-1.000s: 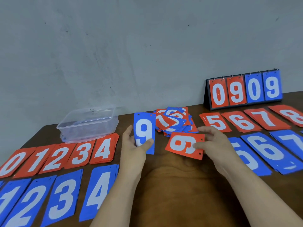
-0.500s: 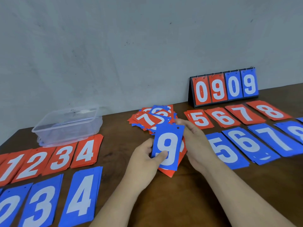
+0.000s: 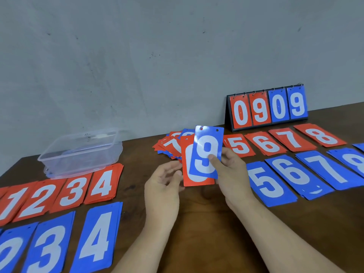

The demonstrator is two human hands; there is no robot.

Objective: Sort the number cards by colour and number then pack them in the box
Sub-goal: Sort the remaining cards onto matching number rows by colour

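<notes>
— What are we holding?
— Right hand (image 3: 232, 174) is pinching the blue 9 card (image 3: 207, 152) over a red card (image 3: 188, 143); left hand (image 3: 162, 186) is hanging loose, maybe touching it. Box (image 3: 82, 160) is sitting at ten o'clock.

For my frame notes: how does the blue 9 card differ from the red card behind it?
The blue 9 card is in front, digit plainly readable; the red card is behind it, digit mostly covered. The blue 9 card reaches higher, the red card lower. Both show white digits.
</notes>
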